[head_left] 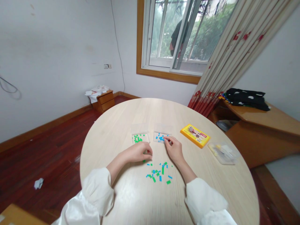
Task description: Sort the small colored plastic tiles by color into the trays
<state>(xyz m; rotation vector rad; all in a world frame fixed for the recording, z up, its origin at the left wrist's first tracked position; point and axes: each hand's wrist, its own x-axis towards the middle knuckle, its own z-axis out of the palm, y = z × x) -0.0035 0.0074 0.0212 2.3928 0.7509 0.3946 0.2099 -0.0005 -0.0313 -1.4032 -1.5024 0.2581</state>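
Observation:
My left hand (142, 152) is just above the table, left of a scatter of small pieces, its fingers curled together. A green piece (144, 161) lies under its fingers; whether they hold anything is hidden. My right hand (174, 149) reaches over the near right side of a clear plastic box (155, 140) with small blue pieces (161, 137) in it. Its thumb and fingers are pinched close to the blue pieces, but what they hold is too small to make out. Left of that box, another clear box (147, 140) holds small green pieces (138, 139). Mixed green and blue pieces (162, 170) lie between my forearms.
A yellow box (195, 135) lies right of the boxes on the round wooden table (131, 193). Beside it is a clear case (222, 153) with pale yellow items. A wooden desk (255, 118) with dark cloth (247, 98) stands at the right, near the curtain.

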